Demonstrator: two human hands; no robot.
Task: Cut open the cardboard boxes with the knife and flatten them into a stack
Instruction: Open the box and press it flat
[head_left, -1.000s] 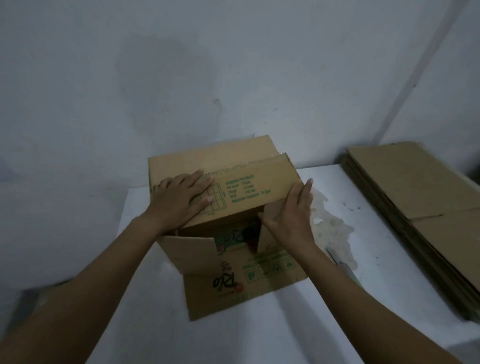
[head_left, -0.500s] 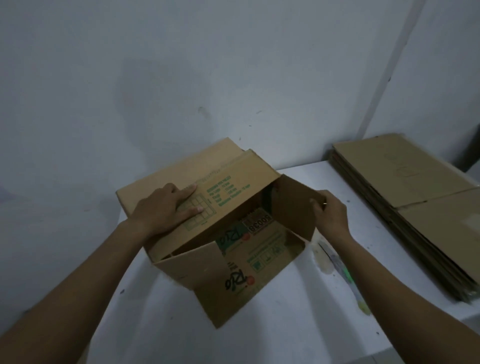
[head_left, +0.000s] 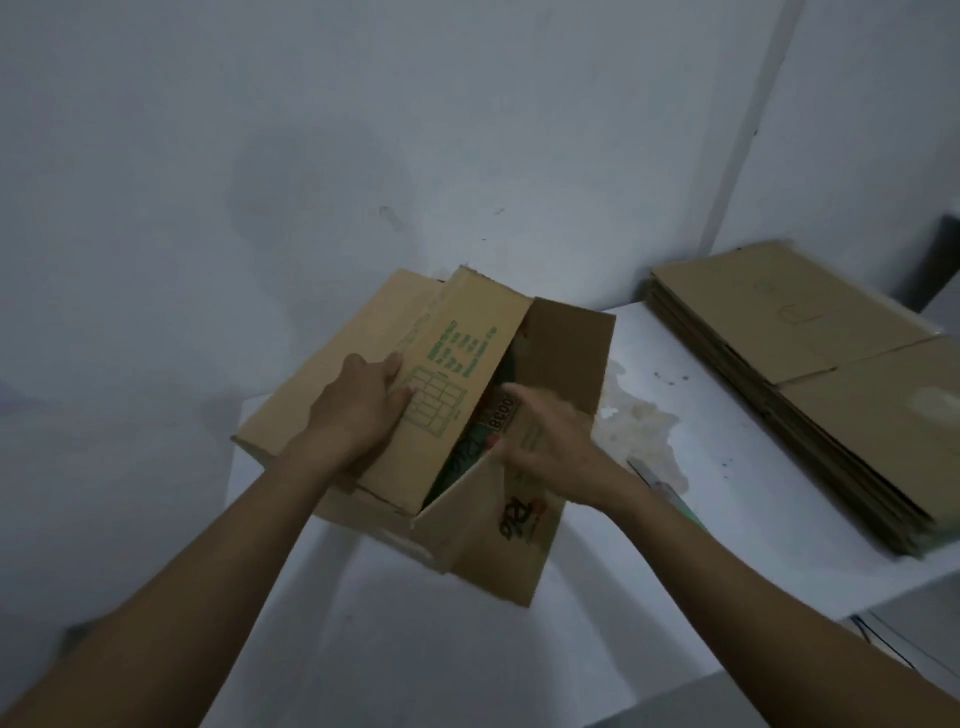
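The brown cardboard box with green printing lies on its side in the middle of the white table, its open end turned toward the person and one printed flap spread flat on the tabletop. The left hand lies on the upper panel with fingers fairly straight, pressing down, I'd guess to pin the box while the walls are folded. The right hand reaches into the open end with fingers stretched out and gripping nothing I can make out, though it is blurred. The slim knife lies on the table just beside that forearm, apparently set aside because the cutting looks done. The stack of flattened brown cardboard sits well apart on the right, probably where this box will go.
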